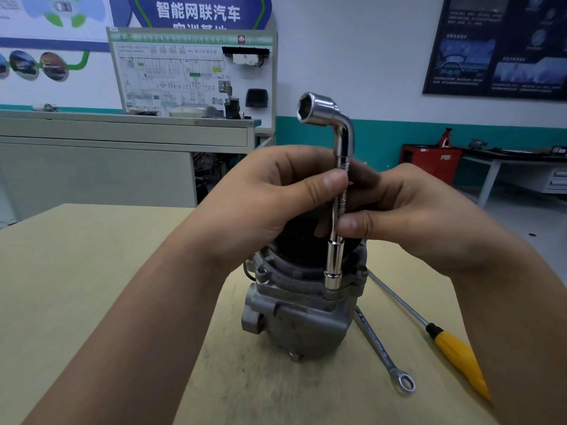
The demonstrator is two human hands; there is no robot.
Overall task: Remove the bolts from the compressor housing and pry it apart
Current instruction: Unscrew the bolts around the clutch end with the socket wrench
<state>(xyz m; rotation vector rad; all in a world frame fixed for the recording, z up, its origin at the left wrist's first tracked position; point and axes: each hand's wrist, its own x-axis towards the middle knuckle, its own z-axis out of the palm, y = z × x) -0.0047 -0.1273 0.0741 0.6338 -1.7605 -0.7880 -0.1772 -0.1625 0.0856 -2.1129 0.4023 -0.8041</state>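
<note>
Compressor housing (302, 305) stands upright on the worktop (92, 271), looks heavy, rigid cast metal; left hand (260, 197) and right hand (414, 216) fingers both pinch the socket wrench (337, 210) shaft, socket seated on its flange, so grip low and keep it square.

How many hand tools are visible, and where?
3. The chrome L-shaped socket wrench, held by left hand and right hand, stands on the grey metal compressor housing. The silver ring spanner and yellow-handled screwdriver lie on the beige table beside it. Others may be hidden.
</note>
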